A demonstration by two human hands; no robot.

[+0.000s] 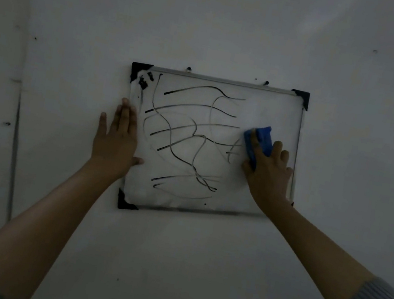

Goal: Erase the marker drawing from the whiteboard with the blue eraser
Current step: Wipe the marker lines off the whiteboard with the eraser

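Gripping blue eraser (258,142), long axis near-vertical: right hand (269,173) | left hand (117,136) flat on whiteboard (269,114)

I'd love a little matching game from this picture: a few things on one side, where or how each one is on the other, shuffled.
Things:
1. blue eraser
2. left hand
3. marker lines
4. black corner caps

States:
A. flat against the whiteboard's left edge
B. spread across the board's left and middle
C. held in the right hand, on the board's right part
D. on the frame's corners

Pairs: 1-C, 2-A, 3-B, 4-D
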